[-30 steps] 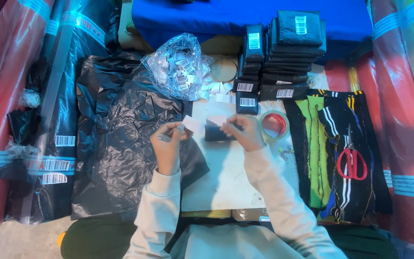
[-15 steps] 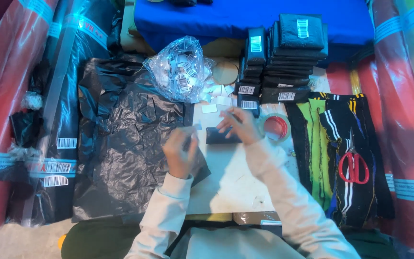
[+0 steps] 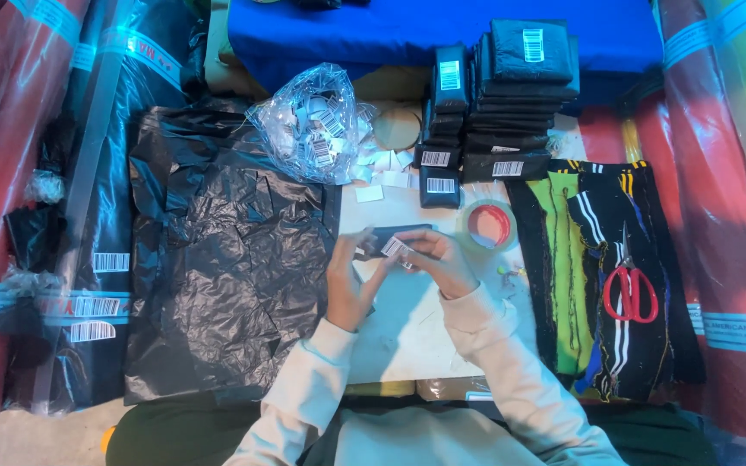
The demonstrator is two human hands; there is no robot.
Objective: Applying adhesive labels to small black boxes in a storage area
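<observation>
Head view from where I'm watching: both forearms angle inward over the white table (image 3: 407, 336). The left hand (image 3: 351, 280) and right hand (image 3: 438, 259) meet, fingers pinched together on a small white barcode label (image 3: 395, 248) just above a black packet (image 3: 395, 237) lying mid-table, near the tape roll (image 3: 489, 224).

A white work surface (image 3: 407, 332) carries everything, and most of its left part lies under crumpled black plastic sheeting (image 3: 226, 285). At its far edge sit a clear bag of barcode labels (image 3: 312, 129), loose white labels (image 3: 382, 168) and stacks of black wrapped packets (image 3: 502, 95), with a roll of red tape (image 3: 488, 225) just in front of them. On the right lies a pile of black, green and striped fabric (image 3: 580, 276) with red-handled scissors (image 3: 630, 289) on top.
</observation>
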